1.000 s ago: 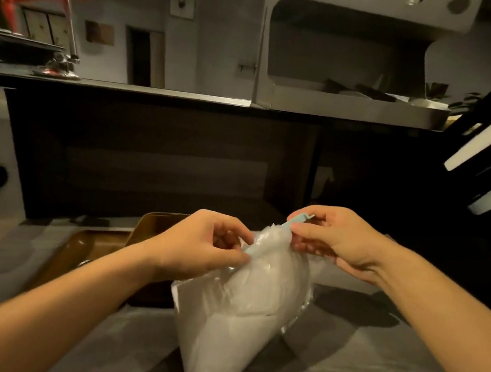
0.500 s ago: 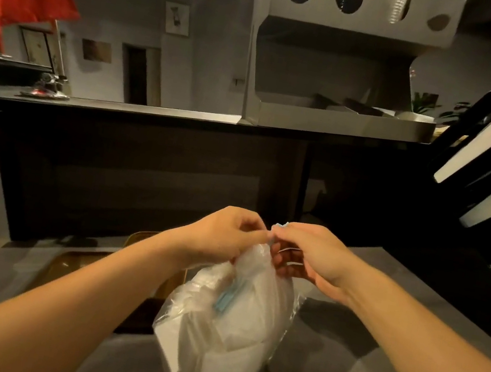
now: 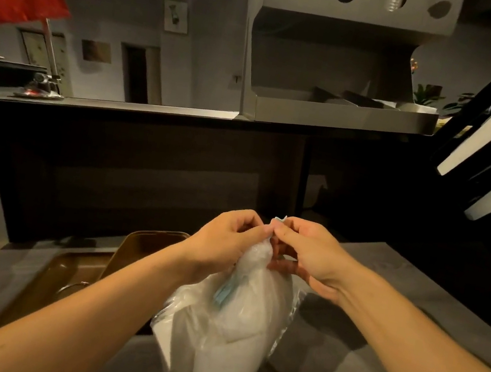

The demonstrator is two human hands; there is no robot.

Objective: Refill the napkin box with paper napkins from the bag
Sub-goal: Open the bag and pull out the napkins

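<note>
The person is working at the opening step; the clear plastic bag [image 3: 220, 339] of white paper napkins is standing upright on the grey counter [image 3: 369, 371], just in front of the body, and its gathered neck is being held up between both hands. The left hand [image 3: 224, 244] is pinching the twisted top of the bag from one side; the right hand [image 3: 306, 259] is pinching it from the other, with a small pale tab [image 3: 279, 220] sticking up between the fingertips; a light-blue strip [image 3: 223, 293] is lying against the plastic lower down. The bag is looking unopened, so no napkins are out yet; which thing nearby is the napkin box I cannot tell. Next, the seal probably needs peeling or tearing apart gently, keeping the bag steady so that it is not tipping toward the brown trays [image 3: 112, 264] beside it.
</note>
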